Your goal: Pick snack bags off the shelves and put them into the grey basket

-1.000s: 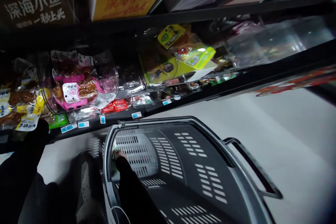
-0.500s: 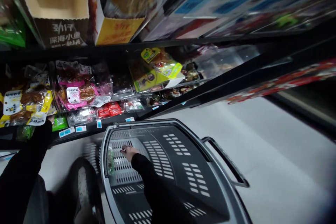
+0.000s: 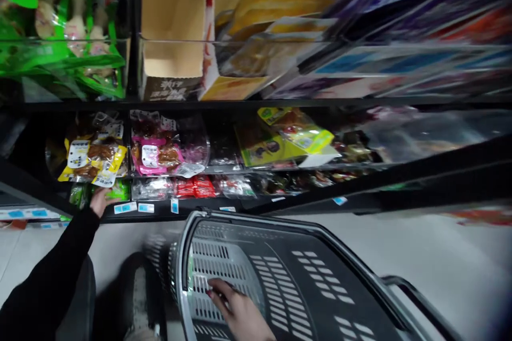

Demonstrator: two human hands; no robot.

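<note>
My left hand reaches to the lowest shelf row, its fingers stretched out at the front of a bright green packet; whether it touches is hard to see. Just above it lie yellow-and-white packets of brown snack food. Inside the grey shopping basket, my right hand hangs with thumb and forefinger apart and bent, nothing visible between them. A greenish clear packet shows faintly against the basket's left wall.
Pink packets, red packets and a yellow-green box fill the low shelves. Above are an open carton and green bags. A dark slanting bar crosses at right. The basket handle sticks out right.
The view has swung left and up, showing more shelf. My left hand, mostly hidden before, now shows at the green packet. My right hand has drawn back toward me within the basket.
</note>
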